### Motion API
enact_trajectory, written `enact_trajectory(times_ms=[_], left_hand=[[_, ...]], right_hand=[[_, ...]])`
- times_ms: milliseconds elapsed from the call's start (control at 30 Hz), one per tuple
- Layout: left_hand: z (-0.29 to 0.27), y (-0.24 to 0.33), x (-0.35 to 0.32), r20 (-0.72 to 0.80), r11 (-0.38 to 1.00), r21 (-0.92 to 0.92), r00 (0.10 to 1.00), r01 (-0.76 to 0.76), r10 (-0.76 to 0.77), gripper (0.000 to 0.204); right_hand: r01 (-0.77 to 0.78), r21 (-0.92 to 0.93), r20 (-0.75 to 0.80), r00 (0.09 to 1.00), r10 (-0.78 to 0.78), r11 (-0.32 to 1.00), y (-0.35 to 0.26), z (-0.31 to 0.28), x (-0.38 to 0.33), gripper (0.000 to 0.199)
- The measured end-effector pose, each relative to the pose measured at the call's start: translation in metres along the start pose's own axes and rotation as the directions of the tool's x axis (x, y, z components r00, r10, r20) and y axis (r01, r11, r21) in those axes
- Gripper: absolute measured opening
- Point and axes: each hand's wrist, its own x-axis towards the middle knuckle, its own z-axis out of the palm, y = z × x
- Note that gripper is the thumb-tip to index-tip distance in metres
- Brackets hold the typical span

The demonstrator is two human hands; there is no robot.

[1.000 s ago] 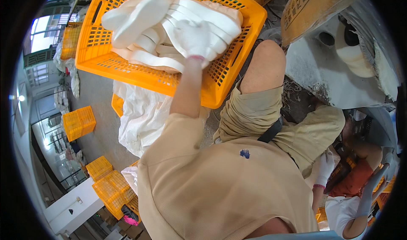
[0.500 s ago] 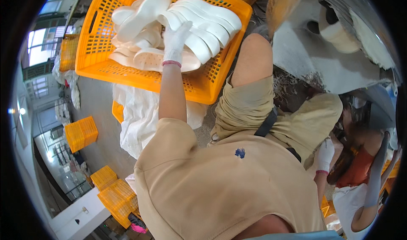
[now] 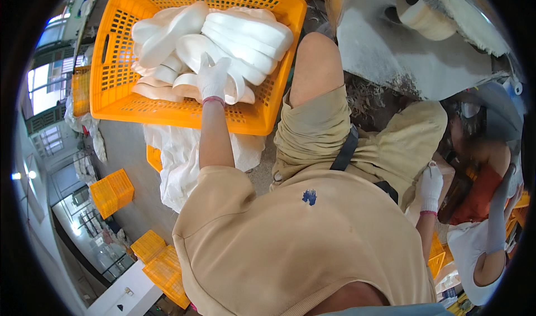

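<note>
White, wedge-like shoe soles [image 3: 248, 34] lie in an orange plastic basket [image 3: 184, 123] before me, several lined up in a slanting row at the right, others piled loosely at the left. My left hand [image 3: 213, 80], in a white knit glove, is over the near middle of the pile. Its thumb and fingers are apart, beside a tilted white sole [image 3: 191, 48]; whether they touch it is unclear. Low at the right, my gloved right hand [image 3: 430, 185] is beside my leg against a brownish box-like thing [image 3: 446, 176]. Its fingers are mostly hidden.
White sheeting [image 3: 178, 159] hangs below the basket. More orange crates [image 3: 111, 192] stand on the floor at left. A grey sheet-covered surface [image 3: 413, 53] with a pale roll [image 3: 427, 20] is at the upper right. Another person [image 3: 480, 204] is close at the right.
My left hand has drawn back from the row of soles toward me, its fingers spreading. The soles beside it have shifted. The whole view has moved slightly; my right hand stays low at the right.
</note>
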Motion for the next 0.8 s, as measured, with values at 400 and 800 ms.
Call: enact_trajectory(times_ms=[400,800], left_hand=[[-0.077,0.044,-0.052,0.363,0.294,0.746,0.735,-0.598,0.573,0.046],[-0.04,0.17,-0.166,0.504,0.37,-0.246,0.208,-0.896,0.838,0.031]], right_hand=[[0.472,0.333,-0.315,0.872,-0.375,0.816,-0.18,-0.076,-0.016,0.037],[0.121,0.933,-0.065,0.983,-0.17,0.34,-0.212,-0.087,-0.014,0.041]])
